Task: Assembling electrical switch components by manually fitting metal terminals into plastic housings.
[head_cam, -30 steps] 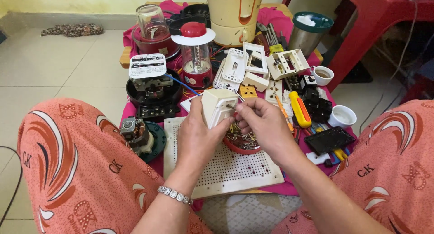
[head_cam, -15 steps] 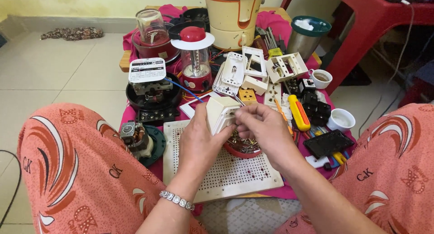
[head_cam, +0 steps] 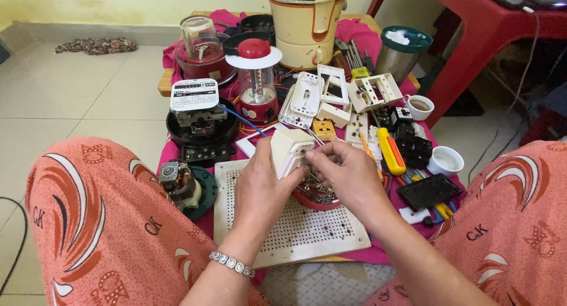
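Slightly lowered since the earlier frames, the cream switch box (head_cam: pixel 289 152) is now sitting closer to the red bowl of screws (head_cam: pixel 316 194). Left hand (head_cam: pixel 260 185) is wrapping around the box's near side, gripping it firmly. Right hand (head_cam: pixel 345 173) is closing its fingertips against the box's right edge; whether a screw is being pinched cannot be told. Both hands are working above the white perforated board (head_cam: pixel 295 235), with the yellow screwdriver (head_cam: pixel 391 150) lying just right on the bench (head_cam: pixel 378 256).

Orange patterned garment (head_cam: pixel 88 223), silver bracelet (head_cam: pixel 231 263)
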